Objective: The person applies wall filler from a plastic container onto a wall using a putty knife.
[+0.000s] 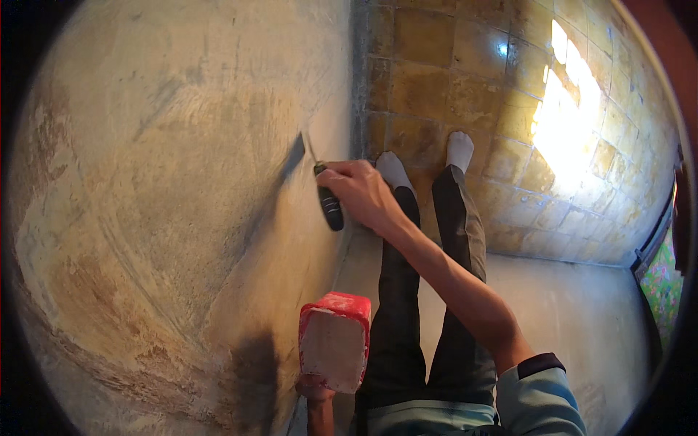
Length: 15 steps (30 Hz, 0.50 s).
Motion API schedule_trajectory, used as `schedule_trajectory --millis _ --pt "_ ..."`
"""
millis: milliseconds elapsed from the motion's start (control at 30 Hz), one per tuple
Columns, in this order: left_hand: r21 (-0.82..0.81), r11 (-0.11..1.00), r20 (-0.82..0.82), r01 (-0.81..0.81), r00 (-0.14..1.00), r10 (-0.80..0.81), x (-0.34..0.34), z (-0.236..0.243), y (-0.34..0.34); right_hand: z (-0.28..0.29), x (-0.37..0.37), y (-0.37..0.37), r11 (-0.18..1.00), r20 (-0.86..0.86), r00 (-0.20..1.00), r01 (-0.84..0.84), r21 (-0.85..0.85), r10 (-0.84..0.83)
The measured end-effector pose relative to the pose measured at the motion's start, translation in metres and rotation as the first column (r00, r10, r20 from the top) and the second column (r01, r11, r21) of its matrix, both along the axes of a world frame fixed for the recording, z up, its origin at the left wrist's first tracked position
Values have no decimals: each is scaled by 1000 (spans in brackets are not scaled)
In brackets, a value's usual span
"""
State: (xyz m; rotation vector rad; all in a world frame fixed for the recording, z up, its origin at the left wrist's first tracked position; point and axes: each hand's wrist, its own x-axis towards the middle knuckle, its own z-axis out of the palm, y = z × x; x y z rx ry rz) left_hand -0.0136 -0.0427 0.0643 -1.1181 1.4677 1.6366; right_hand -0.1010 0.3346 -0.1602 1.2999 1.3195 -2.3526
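My right hand [360, 189] grips the dark handle of a putty knife [327, 200], whose thin blade is at the pale, patchy plastered wall [167, 218] on the left, casting a long shadow on it. Low in the view, my left hand [316, 389] holds up a red plastic container [356, 305] coated with pale beige filler [331, 345], close beside the wall. The underside of the container and most of my left fingers are hidden.
My legs in dark trousers and white-socked feet [458, 149] are below me. A yellowish tiled floor [422, 36] with a bright sunlit patch adjoins the wall. A pale smooth surface [567, 320] lies around my legs. Floral fabric [662, 276] shows at the far right edge.
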Motion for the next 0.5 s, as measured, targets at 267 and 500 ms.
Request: schedule_trajectory --millis 267,500 --pt "46 993 -63 110 992 -107 -7 -17 70 -97 3 3 995 242 970 -44 92 20" --pt "-216 976 35 -38 998 47 7 -13 23 -95 -15 -16 988 174 985 -34 154 6"
